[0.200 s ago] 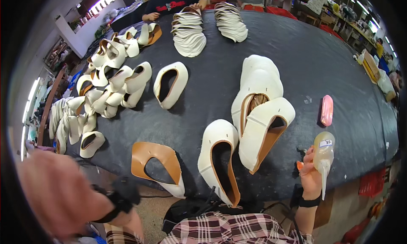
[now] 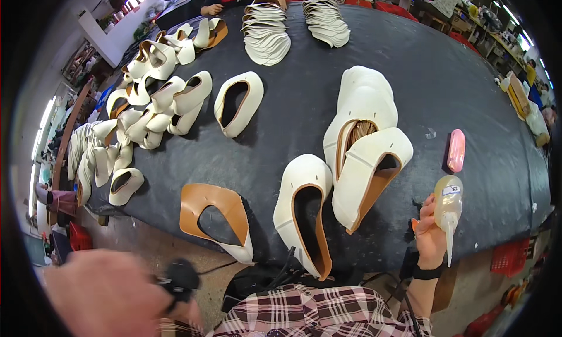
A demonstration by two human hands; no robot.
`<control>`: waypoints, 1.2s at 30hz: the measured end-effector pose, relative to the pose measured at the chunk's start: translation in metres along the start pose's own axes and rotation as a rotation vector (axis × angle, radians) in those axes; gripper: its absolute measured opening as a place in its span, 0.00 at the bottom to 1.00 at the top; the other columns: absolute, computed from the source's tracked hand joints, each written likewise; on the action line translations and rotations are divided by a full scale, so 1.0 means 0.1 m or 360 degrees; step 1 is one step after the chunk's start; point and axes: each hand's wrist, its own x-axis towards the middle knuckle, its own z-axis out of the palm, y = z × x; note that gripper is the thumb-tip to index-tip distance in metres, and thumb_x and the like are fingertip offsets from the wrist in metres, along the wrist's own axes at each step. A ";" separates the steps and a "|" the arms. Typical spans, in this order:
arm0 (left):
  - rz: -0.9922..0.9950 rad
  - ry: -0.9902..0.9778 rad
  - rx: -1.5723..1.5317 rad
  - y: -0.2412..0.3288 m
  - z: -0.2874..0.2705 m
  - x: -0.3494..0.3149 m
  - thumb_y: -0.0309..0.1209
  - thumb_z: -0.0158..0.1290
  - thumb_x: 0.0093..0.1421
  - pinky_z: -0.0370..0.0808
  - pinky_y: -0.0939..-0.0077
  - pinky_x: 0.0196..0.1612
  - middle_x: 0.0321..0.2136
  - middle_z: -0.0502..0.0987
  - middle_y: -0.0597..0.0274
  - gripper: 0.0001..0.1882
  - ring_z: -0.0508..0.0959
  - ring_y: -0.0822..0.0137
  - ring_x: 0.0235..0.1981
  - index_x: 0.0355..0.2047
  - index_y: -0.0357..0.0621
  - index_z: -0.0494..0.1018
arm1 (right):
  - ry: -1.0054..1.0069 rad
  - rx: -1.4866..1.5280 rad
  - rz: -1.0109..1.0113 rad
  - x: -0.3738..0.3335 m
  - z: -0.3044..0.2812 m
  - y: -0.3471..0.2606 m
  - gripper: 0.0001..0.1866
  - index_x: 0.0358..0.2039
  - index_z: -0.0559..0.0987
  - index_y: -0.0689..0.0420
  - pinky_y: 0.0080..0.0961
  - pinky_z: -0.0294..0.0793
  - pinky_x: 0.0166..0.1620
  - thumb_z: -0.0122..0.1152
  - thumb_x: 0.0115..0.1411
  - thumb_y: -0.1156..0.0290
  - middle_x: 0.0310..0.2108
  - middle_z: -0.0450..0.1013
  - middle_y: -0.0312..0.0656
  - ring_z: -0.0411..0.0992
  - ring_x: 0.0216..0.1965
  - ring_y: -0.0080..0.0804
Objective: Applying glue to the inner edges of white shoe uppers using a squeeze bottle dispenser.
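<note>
Head view, lower right: the right hand grips a bottle, probably light, squeezable, best held round its body; lower left, left hand blurs, its pose unclear.

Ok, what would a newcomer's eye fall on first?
Probably the white shoe uppers, heaped left on the dark table and overlapping near its centre. Then, at right, the right hand holding a translucent squeeze bottle near a pink oblong object; the blurred left hand is lower left.
</note>
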 end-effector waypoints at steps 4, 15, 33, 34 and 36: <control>-0.0834 -0.0237 0.0245 -0.85 0.30 -0.16 0.20 0.48 0.43 0.65 0.76 0.09 0.14 0.69 0.52 0.08 0.68 0.66 0.11 0.27 0.37 0.62 | -0.0016 -0.0059 0.0045 0.11 0.00 0.12 0.29 0.43 0.58 0.68 0.28 0.72 0.35 0.55 0.46 0.64 0.39 0.62 0.52 0.65 0.38 0.39; -0.0706 -0.0267 -0.0241 -0.78 0.65 -0.01 0.25 0.51 0.47 0.71 0.75 0.20 0.23 0.73 0.46 0.09 0.73 0.59 0.18 0.26 0.38 0.62 | 0.0009 -0.0039 0.0150 0.10 -0.04 0.23 0.28 0.43 0.58 0.69 0.28 0.73 0.35 0.54 0.47 0.65 0.38 0.62 0.53 0.65 0.38 0.40; -0.0157 -0.0505 -0.0289 -0.75 0.43 0.12 0.22 0.44 0.50 0.71 0.81 0.22 0.22 0.73 0.51 0.03 0.75 0.64 0.22 0.26 0.42 0.63 | 0.0020 -0.0040 0.0138 0.05 -0.03 0.30 0.26 0.43 0.59 0.67 0.29 0.72 0.36 0.54 0.47 0.66 0.40 0.61 0.54 0.65 0.39 0.41; -0.0157 -0.0484 -0.0270 -0.68 0.38 0.06 0.22 0.44 0.50 0.71 0.81 0.22 0.22 0.73 0.51 0.03 0.75 0.64 0.22 0.26 0.42 0.63 | 0.0003 -0.0043 0.0146 0.06 -0.01 0.31 0.26 0.44 0.59 0.66 0.29 0.72 0.36 0.54 0.47 0.66 0.40 0.61 0.54 0.65 0.39 0.41; -0.0569 -0.0355 0.0756 -0.42 0.20 -0.21 0.21 0.47 0.46 0.69 0.83 0.23 0.23 0.73 0.55 0.06 0.73 0.66 0.23 0.27 0.42 0.66 | -0.0002 -0.0041 0.0185 0.05 0.02 0.34 0.26 0.44 0.58 0.66 0.30 0.72 0.36 0.54 0.47 0.66 0.40 0.61 0.54 0.65 0.39 0.41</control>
